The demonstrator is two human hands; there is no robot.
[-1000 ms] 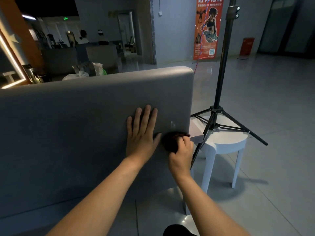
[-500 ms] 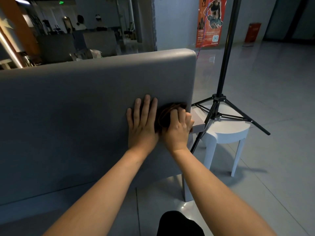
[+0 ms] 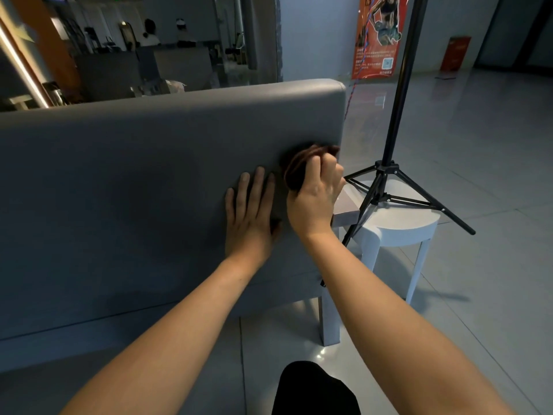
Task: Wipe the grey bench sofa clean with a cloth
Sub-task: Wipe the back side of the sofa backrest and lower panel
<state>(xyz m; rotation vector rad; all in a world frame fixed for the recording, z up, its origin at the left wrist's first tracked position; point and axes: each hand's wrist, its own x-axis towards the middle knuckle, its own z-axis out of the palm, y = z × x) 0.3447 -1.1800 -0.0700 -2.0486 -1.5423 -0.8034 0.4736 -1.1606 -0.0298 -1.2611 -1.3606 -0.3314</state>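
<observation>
Raised along the backrest since a second ago: right hand (image 3: 314, 202) and dark cloth (image 3: 299, 166), now close to the end edge of the grey bench sofa (image 3: 134, 181).
Nearest, right fingers curled round the bunched cloth, pressing it to the upholstery below the upper corner. Just beside it, left hand (image 3: 248, 214) flat on the backrest, fingers straight, holding nothing. Judged mid-task: this end under the cloth, no visible line between wiped and unwiped, long stretch leftward probably remaining. Beyond the sofa end, white stool (image 3: 398, 223) under the spread legs of a black tripod stand (image 3: 389, 163); farther off, orange poster (image 3: 378, 34).
</observation>
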